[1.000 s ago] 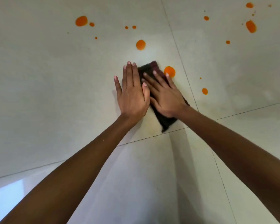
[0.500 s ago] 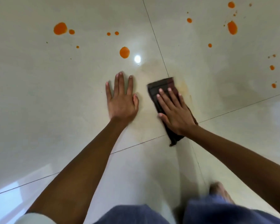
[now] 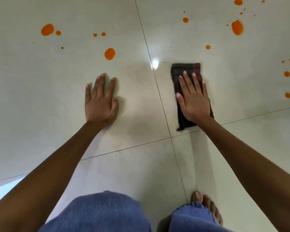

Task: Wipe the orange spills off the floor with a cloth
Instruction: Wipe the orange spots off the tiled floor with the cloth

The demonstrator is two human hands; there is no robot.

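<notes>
The right hand (image 3: 195, 101) presses flat on the cloth (image 3: 185, 68), the left hand (image 3: 100, 104) lies open on the floor (image 3: 40, 97), and most orange spills (image 3: 109, 53) look unwiped.

No text, label, brand, number or sign can be read anywhere here.

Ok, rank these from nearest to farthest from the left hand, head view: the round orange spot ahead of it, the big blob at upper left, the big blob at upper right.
1. The round orange spot, just ahead of the left hand.
2. The big left blob, farther ahead and off to the left.
3. The big right blob, far to the right, beyond the cloth.
</notes>
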